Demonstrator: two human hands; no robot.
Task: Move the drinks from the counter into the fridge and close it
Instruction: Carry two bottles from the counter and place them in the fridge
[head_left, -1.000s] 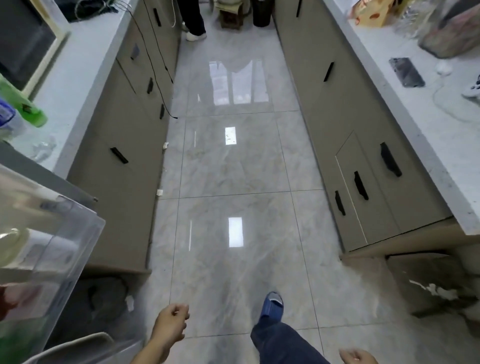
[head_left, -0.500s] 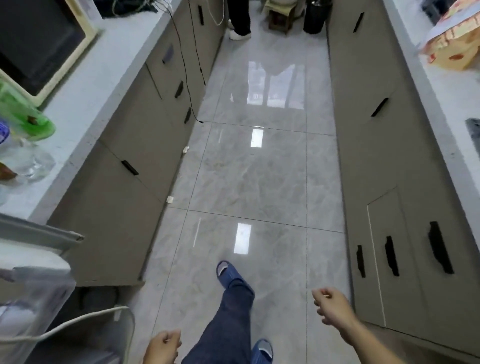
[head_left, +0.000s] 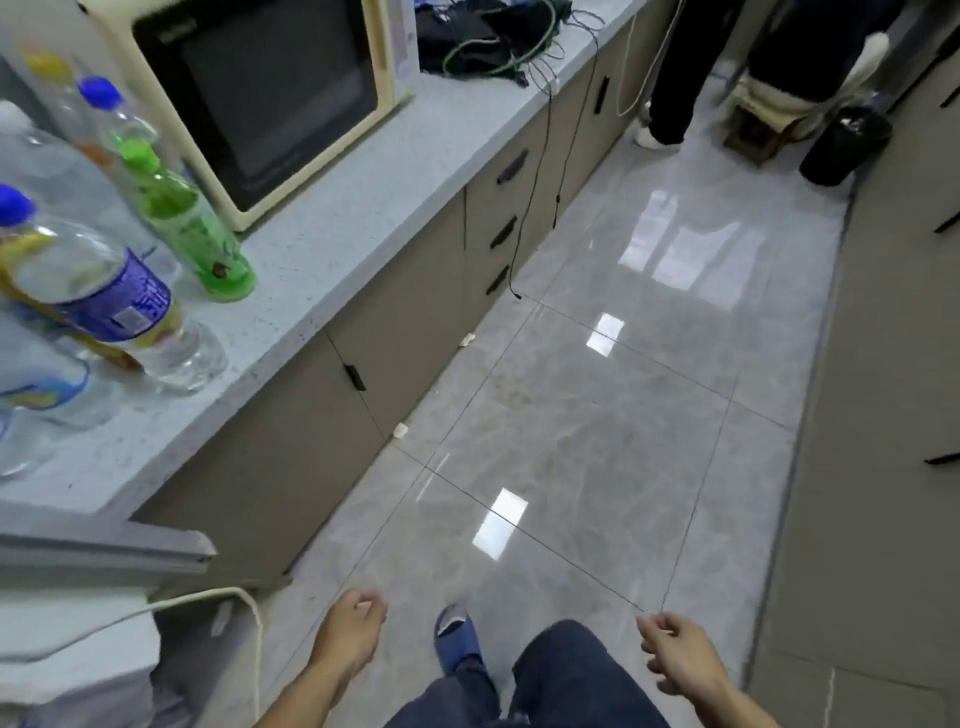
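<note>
Several drink bottles stand on the pale counter (head_left: 332, 244) at the left. Nearest the counter's edge are a green bottle (head_left: 189, 223) and a clear bottle with a blue label and blue cap (head_left: 109, 296); more clear bottles crowd behind them, cut off by the frame. The grey top of the fridge door (head_left: 98, 551) shows at the lower left. My left hand (head_left: 353, 629) hangs low over the floor with loosely curled fingers, holding nothing. My right hand (head_left: 675, 649) hangs at the lower right, also loose and holding nothing.
A cream microwave (head_left: 260, 98) sits on the counter behind the bottles, with tangled cables (head_left: 493, 47) beyond it. A white cord (head_left: 244, 613) loops beside the fridge. Another person's legs (head_left: 675, 78), a stool and a black bin (head_left: 841, 145) stand at the aisle's far end.
The view has swung left and up toward the counter, bringing the bottles and microwave into full sight. Both hands stay low and loose; the fridge door shelf has left the frame.
</note>
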